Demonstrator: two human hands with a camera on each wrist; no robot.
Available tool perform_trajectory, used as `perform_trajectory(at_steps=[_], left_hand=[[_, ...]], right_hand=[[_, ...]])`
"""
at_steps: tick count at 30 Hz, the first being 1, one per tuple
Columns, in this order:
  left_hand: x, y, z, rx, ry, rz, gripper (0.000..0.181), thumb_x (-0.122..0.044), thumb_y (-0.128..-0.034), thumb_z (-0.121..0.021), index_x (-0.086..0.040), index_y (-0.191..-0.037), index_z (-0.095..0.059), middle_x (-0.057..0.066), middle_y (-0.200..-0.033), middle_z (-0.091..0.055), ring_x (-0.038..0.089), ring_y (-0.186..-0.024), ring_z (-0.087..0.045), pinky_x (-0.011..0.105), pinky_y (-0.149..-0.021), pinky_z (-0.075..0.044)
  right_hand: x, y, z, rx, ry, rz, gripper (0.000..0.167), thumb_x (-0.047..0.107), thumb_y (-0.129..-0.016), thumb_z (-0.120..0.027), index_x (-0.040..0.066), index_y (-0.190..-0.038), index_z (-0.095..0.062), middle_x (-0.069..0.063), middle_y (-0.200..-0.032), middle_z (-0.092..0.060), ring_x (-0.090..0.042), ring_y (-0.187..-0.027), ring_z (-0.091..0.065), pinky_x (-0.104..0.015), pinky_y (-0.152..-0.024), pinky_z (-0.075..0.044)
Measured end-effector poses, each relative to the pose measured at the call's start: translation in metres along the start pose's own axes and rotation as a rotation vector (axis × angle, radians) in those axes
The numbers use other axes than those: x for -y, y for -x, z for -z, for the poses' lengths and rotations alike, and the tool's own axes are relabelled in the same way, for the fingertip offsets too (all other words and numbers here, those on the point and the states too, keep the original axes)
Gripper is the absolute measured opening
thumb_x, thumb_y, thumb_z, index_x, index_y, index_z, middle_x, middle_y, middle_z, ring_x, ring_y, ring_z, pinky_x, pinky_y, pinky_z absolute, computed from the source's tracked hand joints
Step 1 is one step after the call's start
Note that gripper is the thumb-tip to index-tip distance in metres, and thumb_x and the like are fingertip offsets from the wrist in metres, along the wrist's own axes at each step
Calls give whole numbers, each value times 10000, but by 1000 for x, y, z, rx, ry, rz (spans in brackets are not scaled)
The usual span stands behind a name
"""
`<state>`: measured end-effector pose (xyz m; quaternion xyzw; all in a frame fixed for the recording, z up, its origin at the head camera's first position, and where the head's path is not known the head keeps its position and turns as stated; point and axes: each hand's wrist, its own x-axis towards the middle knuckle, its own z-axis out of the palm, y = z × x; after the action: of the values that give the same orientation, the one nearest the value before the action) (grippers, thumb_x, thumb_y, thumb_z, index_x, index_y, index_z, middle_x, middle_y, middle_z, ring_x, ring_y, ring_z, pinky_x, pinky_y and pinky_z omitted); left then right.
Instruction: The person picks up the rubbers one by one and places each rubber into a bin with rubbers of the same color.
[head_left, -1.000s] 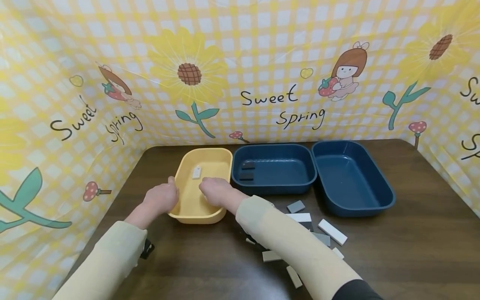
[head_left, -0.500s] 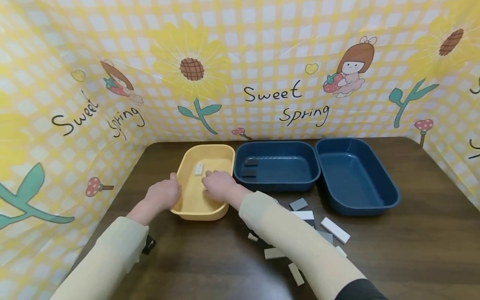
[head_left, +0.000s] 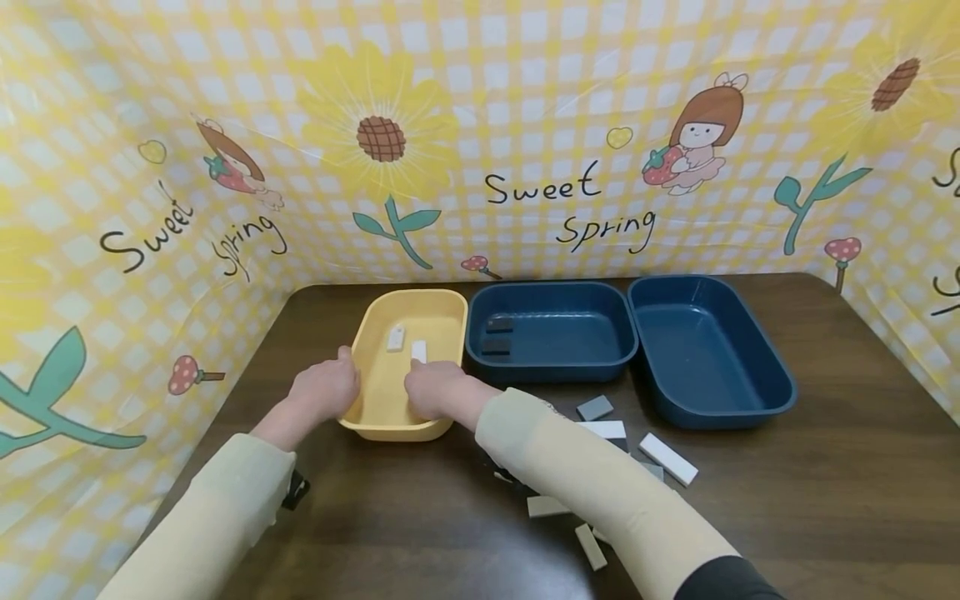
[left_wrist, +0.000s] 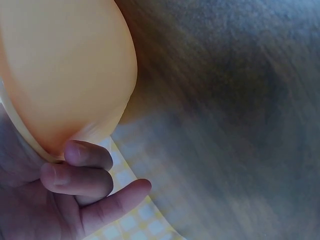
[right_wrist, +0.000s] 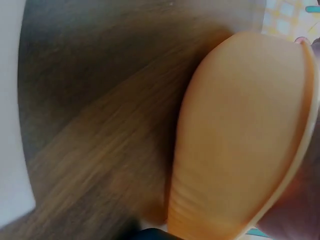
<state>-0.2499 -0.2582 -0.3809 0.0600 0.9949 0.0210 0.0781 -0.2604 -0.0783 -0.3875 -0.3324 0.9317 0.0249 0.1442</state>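
Note:
At the left of the table stands a yellow plastic tray (head_left: 383,392). My left hand (head_left: 324,390) grips its left rim; in the left wrist view, curled fingers (left_wrist: 80,181) are against the outside of the wall. My right hand (head_left: 438,390) is inside the tray, over its right half. Just beyond those fingers shows a white block (head_left: 419,351) on the tray floor, its near end hidden by them. Whether they still pinch it cannot be seen, as the tray wall (right_wrist: 240,130) covers most of the hand in the right wrist view. Another pale block (head_left: 395,338) lies to its left.
A blue tray (head_left: 555,373) beside the yellow one holds two dark blocks (head_left: 497,347). Further right stands a second blue tray (head_left: 720,417). White, grey and beige blocks (head_left: 668,459) lie scattered on the table (head_left: 420,525), some hidden by my right forearm (head_left: 600,492).
My right hand has drawn back slightly toward me, and the white block it covered now shows past its fingers. The left hand keeps its grip on the yellow tray. The head view shifted slightly.

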Motion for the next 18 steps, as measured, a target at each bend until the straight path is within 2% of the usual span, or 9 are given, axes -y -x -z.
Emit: perform_trajectory(at_steps=[4, 9, 13, 18], left_hand=[[2, 0, -1, -14, -4, -3, 365, -145, -990, -332, 162, -1185, -349, 258, -771, -604, 425, -723, -627, 545, -611, -496], [3, 2, -1, -2, -6, 5, 397, -142, -987, -329, 182, -1217, -336, 261, -776, -606, 420, -720, -626, 545, -612, -496], [3, 2, -1, 8, -23, 1, 426, -140, -991, -323, 196, -1252, -315, 249, -769, -605, 407, -711, -626, 541, -609, -499], [2, -1, -2, 5, -31, -4, 395, -143, -998, -316, 182, -1221, -330, 223, -749, -598, 392, -697, -625, 538, -599, -500]], right_hand=[[-2, -8, -2, 4, -17, -53, 358, 206, -1017, -426, 167, -1319, -613, -70, -1546, -336, -165, -812, -570, -271, -620, -464], [-3, -16, -3, 4, -27, -110, 391, 199, -1025, -400, 186, -1376, -573, -86, -1565, -293, -164, -603, -488, -268, -525, -421], [-5, -20, -2, 4, -29, -130, 403, 201, -1032, -382, 193, -1398, -551, -81, -1577, -266, -152, -560, -445, -261, -499, -399], [-7, -24, -3, -16, -30, -143, 399, 234, -1038, -378, 194, -1392, -558, -68, -1580, -263, -158, -618, -511, -267, -517, -418]])
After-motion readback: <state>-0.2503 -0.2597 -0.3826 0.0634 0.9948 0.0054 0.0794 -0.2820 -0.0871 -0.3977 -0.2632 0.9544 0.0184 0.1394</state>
